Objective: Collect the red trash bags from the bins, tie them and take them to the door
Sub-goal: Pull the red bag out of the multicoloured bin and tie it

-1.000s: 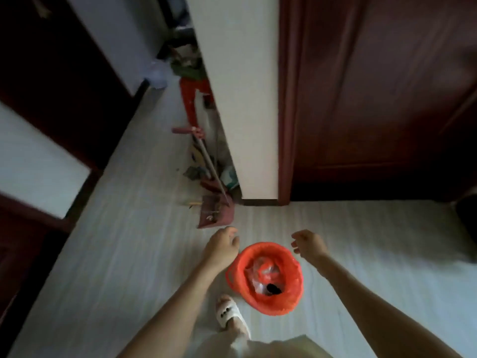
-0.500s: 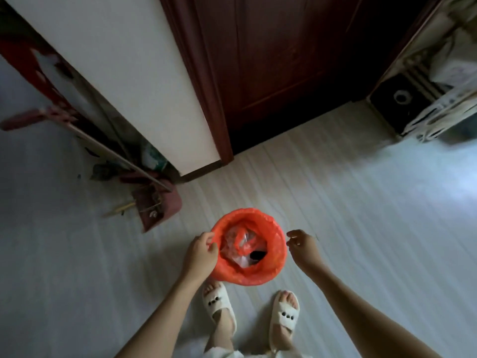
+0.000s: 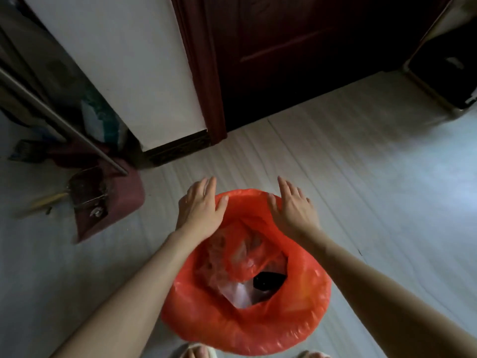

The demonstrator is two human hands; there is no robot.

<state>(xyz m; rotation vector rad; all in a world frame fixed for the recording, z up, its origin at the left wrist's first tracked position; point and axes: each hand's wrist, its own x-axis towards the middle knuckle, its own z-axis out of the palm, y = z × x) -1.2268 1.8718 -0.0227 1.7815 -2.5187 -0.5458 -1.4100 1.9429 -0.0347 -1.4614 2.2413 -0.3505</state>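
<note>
A red trash bag (image 3: 304,288) lines a round bin on the floor right below me, its edge folded over the rim so the bin itself is hidden. Inside lie crumpled clear plastic and a small black object. My left hand (image 3: 200,208) lies on the far left of the rim, fingers straight, thumb over the bag's edge. My right hand (image 3: 293,206) rests on the far right of the rim, fingers straight and spread. The dark red door (image 3: 296,55) stands shut just beyond the bin.
A dark red dustpan (image 3: 108,200) with a long metal handle leans by the white wall (image 3: 134,63) at the left, with clutter behind it. A dark cabinet (image 3: 449,65) stands at the far right. Pale floor (image 3: 374,177) surrounds the bin. My sandalled toes (image 3: 198,352) show at the bottom.
I have leaned in much closer over the bin. Both hands moved from beside the bin to its far rim and their fingers straightened onto the bag's edge.
</note>
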